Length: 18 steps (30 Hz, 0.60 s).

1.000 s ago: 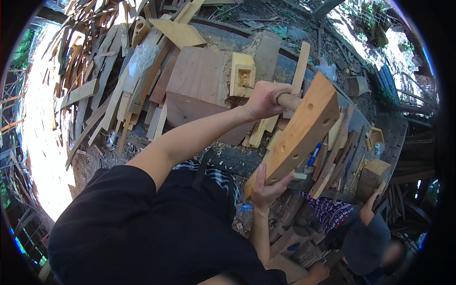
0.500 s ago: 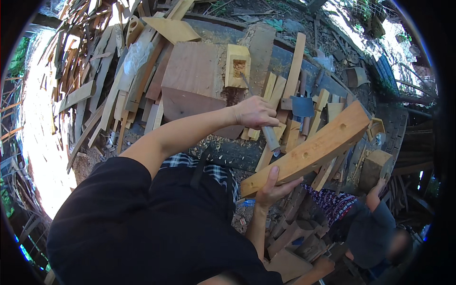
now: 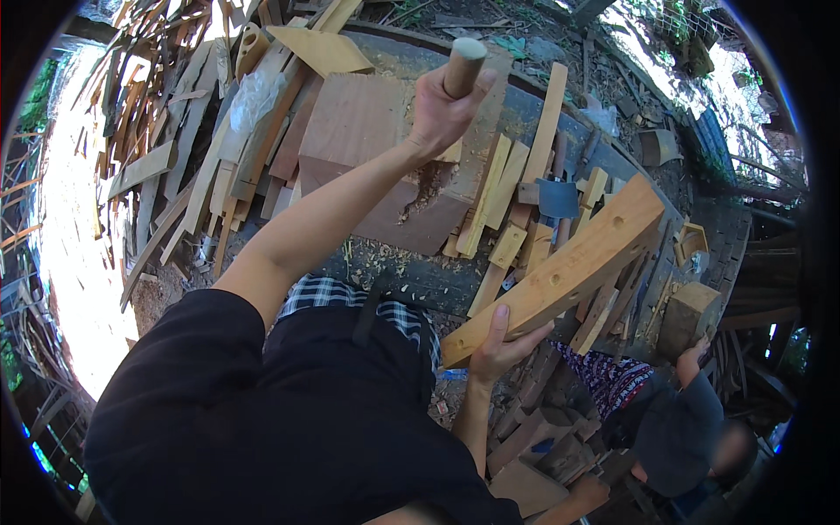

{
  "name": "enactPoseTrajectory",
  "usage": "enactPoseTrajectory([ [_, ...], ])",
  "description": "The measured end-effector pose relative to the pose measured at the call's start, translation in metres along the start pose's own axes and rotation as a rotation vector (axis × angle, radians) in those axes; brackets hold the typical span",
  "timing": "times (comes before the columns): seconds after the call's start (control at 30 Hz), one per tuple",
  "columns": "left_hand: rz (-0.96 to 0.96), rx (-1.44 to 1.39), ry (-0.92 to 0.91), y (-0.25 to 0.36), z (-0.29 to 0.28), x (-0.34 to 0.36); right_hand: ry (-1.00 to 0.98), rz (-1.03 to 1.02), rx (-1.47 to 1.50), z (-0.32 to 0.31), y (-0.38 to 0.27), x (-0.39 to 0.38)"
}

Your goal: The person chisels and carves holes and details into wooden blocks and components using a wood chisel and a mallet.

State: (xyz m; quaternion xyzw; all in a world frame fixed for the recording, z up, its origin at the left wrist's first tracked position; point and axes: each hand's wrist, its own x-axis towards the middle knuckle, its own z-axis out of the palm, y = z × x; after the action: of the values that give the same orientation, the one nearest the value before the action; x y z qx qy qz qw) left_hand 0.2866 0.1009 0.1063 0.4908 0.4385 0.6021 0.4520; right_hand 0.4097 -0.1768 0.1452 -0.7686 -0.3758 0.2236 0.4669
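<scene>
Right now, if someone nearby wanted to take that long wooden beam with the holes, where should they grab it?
Probably the free upper end of the beam, from the side: its lower end is already gripped by the right hand, and its flat faces suit a wrap-around grip.

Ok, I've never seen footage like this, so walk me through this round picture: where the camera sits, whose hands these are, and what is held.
There is no machine here. The camera is worn on a person's head and looks down, and its very wide lens makes the picture round and bends straight edges. The dark shirt at the bottom is the wearer's own body.

The left hand is raised and closed around a round wooden handle; what is on its other end is hidden. The right hand grips the lower end of a long pale wooden beam with holes drilled in it.

Below lies a dark workbench with a big reddish wood block, loose slats and shavings. At the lower right, another person touches a smaller wood block.
</scene>
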Motion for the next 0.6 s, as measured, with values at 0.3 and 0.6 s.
enactPoseTrajectory([
  [0.3, 0.015, -0.012, 0.04, 0.006, 0.007, -0.011, 0.011, -0.221, -0.065, 0.011, -0.032, 0.034],
  [0.6, 0.278, 0.247, -0.205, -0.004, 0.018, -0.048, -0.182, -0.405, -0.191, 0.034, -0.013, 0.026],
])
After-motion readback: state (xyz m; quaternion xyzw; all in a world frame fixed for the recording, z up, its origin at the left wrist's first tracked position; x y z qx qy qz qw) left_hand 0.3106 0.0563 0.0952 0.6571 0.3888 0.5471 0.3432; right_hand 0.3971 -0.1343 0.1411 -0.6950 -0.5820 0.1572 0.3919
